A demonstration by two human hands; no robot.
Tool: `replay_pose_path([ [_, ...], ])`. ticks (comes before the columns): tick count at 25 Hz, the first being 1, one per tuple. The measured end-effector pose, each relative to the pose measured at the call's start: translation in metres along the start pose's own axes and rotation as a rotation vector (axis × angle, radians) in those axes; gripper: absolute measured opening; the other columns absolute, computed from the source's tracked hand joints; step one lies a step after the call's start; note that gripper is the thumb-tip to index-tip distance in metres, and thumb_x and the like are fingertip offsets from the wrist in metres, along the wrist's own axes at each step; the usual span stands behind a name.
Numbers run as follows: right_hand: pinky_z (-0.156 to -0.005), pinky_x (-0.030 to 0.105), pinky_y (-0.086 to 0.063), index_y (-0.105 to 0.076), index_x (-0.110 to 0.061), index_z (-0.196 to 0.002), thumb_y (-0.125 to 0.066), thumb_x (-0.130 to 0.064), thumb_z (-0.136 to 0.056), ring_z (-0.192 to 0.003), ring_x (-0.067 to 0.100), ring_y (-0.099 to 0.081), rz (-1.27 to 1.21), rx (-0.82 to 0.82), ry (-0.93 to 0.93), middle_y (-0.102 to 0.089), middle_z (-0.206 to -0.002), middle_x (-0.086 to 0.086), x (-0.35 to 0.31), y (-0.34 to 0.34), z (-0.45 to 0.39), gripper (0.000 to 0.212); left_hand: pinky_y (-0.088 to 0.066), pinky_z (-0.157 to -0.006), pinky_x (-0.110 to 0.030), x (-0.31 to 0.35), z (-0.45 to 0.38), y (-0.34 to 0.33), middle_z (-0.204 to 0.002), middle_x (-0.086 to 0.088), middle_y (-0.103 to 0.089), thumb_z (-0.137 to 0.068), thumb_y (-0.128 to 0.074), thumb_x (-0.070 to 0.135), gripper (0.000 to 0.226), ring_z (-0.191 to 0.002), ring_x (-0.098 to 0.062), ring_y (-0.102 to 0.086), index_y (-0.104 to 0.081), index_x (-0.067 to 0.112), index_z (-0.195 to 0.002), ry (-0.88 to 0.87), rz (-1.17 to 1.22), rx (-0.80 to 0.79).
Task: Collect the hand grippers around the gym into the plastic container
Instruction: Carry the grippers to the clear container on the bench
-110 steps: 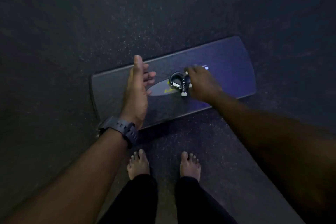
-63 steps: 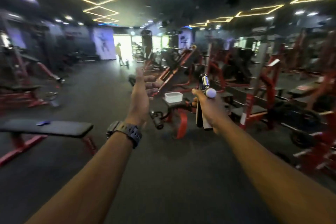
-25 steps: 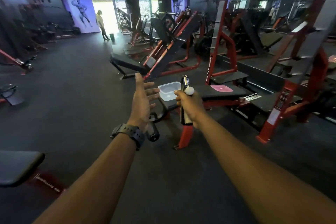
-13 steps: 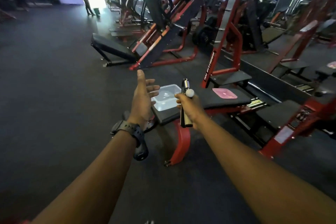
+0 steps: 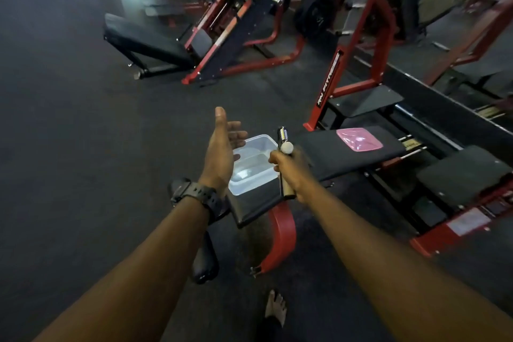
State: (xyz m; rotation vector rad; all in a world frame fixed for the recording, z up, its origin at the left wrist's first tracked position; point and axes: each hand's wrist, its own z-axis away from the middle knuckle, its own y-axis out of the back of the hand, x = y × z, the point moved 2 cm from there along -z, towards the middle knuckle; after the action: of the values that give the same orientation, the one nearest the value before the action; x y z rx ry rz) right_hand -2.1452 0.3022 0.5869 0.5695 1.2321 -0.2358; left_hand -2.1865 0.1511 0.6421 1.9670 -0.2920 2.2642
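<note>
The right hand (image 5: 288,172) grips one hand gripper (image 5: 283,147) upright, just beside the plastic container (image 5: 261,178) on the desk (image 5: 327,155). The left hand (image 5: 220,153) is spread, holding nothing. The container seems empty, so collecting has hardly begun.

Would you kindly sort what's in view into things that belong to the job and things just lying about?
Job:
- hand gripper, held in the right hand
- plastic container on the bench
- left hand, open

Lying about:
- pink lid on the bench
- red machines
</note>
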Motion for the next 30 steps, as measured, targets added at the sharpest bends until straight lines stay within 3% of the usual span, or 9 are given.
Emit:
replay_pose_path([
  [3,-0.063,0.030,-0.039,-0.053,-0.013,-0.092,-0.061,-0.017,-0.070,-0.071,0.017,-0.049,0.035,-0.076,-0.058,-0.053,-0.077,-0.003,0.016,0.005,-0.078,0.024,-0.049,-0.094,-0.043,-0.016,-0.063,-0.021,-0.115,-0.005,-0.071,-0.091,-0.019,0.076,0.076,-0.110,-0.023,-0.065,-0.064,0.020,-0.114,0.046,-0.023,0.049],
  [5,-0.060,0.028,-0.037,-0.053,-0.014,-0.088,-0.062,-0.010,-0.073,-0.071,0.017,-0.049,0.090,-0.119,-0.054,-0.052,-0.076,-0.003,0.024,0.003,-0.124,0.018,-0.049,-0.096,-0.045,-0.026,-0.098,-0.028,-0.115,-0.003,-0.071,-0.086,-0.020,0.079,0.078,-0.110,-0.021,-0.065,-0.065,0.022,-0.115,0.091,-0.045,0.069],
  [8,-0.062,0.020,-0.042,-0.058,-0.016,-0.099,-0.070,-0.009,-0.079,-0.079,0.013,-0.058,0.204,-0.209,-0.047,-0.061,-0.085,-0.005,0.030,-0.008,-0.179,0.024,-0.048,-0.101,-0.048,-0.040,-0.141,-0.031,-0.116,-0.002,-0.071,-0.086,-0.021,0.079,0.078,-0.110,-0.020,-0.065,-0.064,0.022,-0.116,0.130,-0.031,0.089],
  [11,-0.071,0.023,-0.044,-0.064,-0.020,-0.113,-0.083,-0.026,-0.070,-0.095,0.014,-0.064,0.441,-0.266,0.015,-0.071,-0.103,-0.003,0.045,-0.029,-0.236,0.047,-0.046,-0.104,-0.053,-0.064,-0.194,-0.035,-0.112,-0.003,-0.072,-0.085,-0.025,0.079,0.075,-0.110,-0.023,-0.065,-0.066,0.022,-0.112,0.200,0.009,0.110],
  [14,-0.080,0.030,-0.051,-0.057,-0.028,-0.121,-0.083,-0.046,-0.060,-0.100,0.018,-0.066,0.651,-0.267,0.052,-0.071,-0.111,-0.004,0.074,-0.064,-0.288,0.068,-0.046,-0.105,-0.053,-0.090,-0.242,-0.035,-0.111,-0.003,-0.073,-0.083,-0.025,0.079,0.076,-0.110,-0.022,-0.065,-0.067,0.023,-0.111,0.248,0.012,0.112],
  [19,-0.084,0.041,-0.055,-0.053,-0.009,-0.118,-0.083,-0.052,-0.064,-0.108,0.032,-0.064,0.861,-0.202,-0.063,-0.066,-0.117,0.011,0.136,-0.106,-0.337,0.075,-0.045,-0.106,-0.051,-0.133,-0.287,-0.026,-0.114,-0.001,-0.071,-0.083,-0.023,0.078,0.076,-0.111,-0.018,-0.065,-0.065,0.023,-0.116,0.331,0.004,0.153],
  [26,-0.094,0.042,-0.050,-0.044,-0.003,-0.130,-0.074,-0.031,-0.084,-0.120,0.033,-0.057,1.086,-0.215,-0.082,-0.055,-0.131,0.017,0.192,-0.123,-0.364,0.062,-0.045,-0.106,-0.054,-0.161,-0.317,-0.033,-0.116,-0.003,-0.071,-0.070,-0.030,0.088,0.085,-0.112,-0.021,-0.065,-0.066,0.025,-0.115,0.379,0.017,0.184],
  [30,-0.092,0.041,-0.049,-0.051,-0.004,-0.125,-0.066,-0.025,-0.087,-0.118,0.036,-0.058,0.949,-0.314,-0.093,-0.059,-0.127,0.018,0.179,-0.104,-0.371,0.046,-0.046,-0.106,-0.053,-0.148,-0.324,-0.051,-0.113,-0.001,-0.072,-0.074,-0.028,0.087,0.081,-0.111,-0.020,-0.066,-0.067,0.027,-0.113,0.362,-0.001,0.204],
])
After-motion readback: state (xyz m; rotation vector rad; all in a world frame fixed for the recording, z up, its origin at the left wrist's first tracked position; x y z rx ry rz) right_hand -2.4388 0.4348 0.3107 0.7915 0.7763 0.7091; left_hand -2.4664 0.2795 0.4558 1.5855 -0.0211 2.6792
